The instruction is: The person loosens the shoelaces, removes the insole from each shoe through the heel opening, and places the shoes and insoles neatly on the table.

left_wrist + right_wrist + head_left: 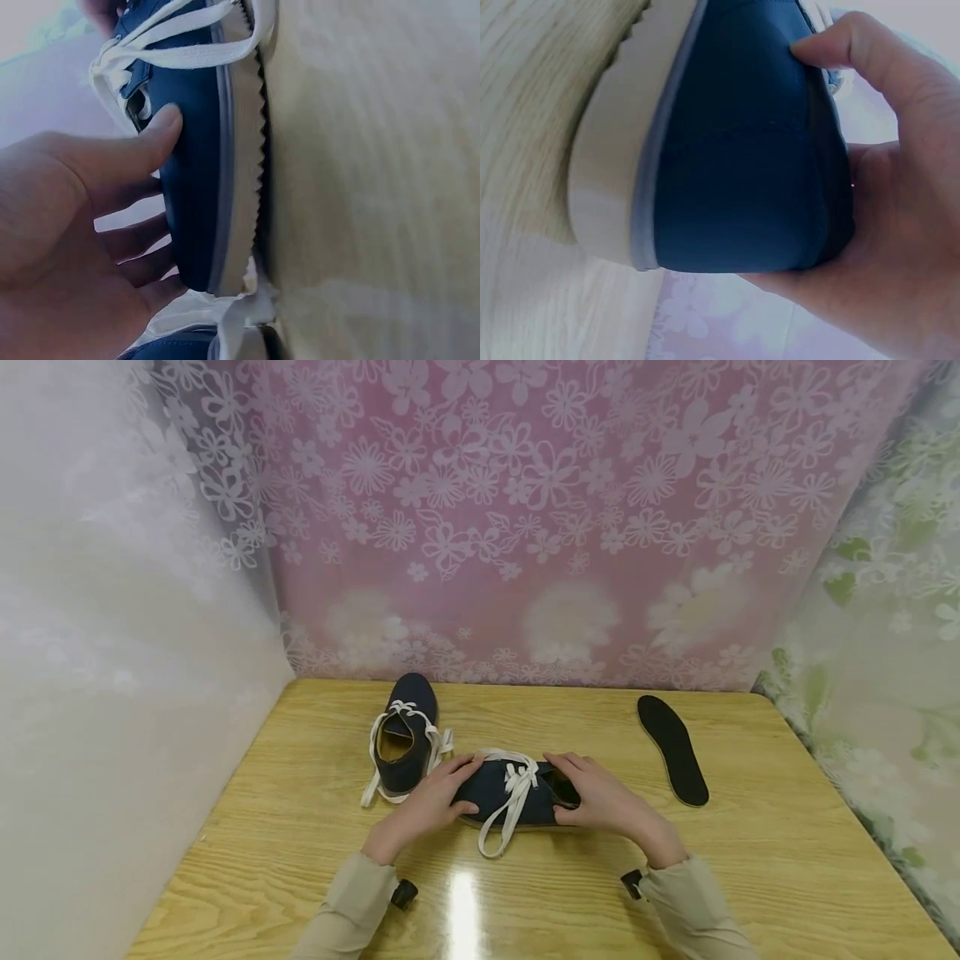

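A navy canvas shoe (491, 789) with loose white laces (517, 787) lies crosswise in front of me, toe to the left. My left hand (431, 793) grips its toe end, thumb on the near side and fingers over the far side. At the heel end my right hand (603, 797) holds the shoe around its opening. In the left wrist view the thumb presses the navy upper (199, 150) above a pale sole with a toothed edge. The right wrist view shows the heel (735, 202) against the palm, sole close over the wooden table (525, 150).
Behind my left hand stands a matching navy shoe (412, 693), its white laces hanging loose and its toe pointing away. A black insole (673, 750) lies at the back right of the table (750, 860). Flowered curtains (510, 527) enclose the back and sides.
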A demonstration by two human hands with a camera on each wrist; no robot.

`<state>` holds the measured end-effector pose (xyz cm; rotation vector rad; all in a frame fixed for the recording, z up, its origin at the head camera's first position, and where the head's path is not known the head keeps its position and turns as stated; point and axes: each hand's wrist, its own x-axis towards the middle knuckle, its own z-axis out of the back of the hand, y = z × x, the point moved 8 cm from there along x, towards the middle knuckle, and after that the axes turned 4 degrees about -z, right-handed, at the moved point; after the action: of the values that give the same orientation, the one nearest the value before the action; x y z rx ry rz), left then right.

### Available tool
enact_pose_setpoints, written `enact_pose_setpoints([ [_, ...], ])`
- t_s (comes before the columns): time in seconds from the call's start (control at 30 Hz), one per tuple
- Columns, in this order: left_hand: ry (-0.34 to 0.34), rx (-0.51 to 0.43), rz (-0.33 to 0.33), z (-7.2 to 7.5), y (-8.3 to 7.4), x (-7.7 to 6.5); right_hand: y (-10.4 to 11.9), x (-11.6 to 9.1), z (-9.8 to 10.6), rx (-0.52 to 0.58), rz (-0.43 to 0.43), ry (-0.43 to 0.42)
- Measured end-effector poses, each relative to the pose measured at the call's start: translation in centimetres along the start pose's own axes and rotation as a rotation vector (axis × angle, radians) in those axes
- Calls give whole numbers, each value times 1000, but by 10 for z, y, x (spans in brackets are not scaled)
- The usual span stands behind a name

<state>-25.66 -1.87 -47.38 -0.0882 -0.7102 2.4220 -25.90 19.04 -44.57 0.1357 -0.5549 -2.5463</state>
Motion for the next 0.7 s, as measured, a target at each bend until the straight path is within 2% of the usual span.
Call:
enact_pose_setpoints([
  [0.37, 23, -2, -41, -3, -16, 22, 0, 1, -1, -8, -15, -23],
  [0.53, 41, -19, -36, -7, -16, 26, 0, 1, -1, -2, -12, -19],
  [0.7, 33, -29, -41, -8, -16, 27, 6, 0, 7, 46, 35, -43],
])
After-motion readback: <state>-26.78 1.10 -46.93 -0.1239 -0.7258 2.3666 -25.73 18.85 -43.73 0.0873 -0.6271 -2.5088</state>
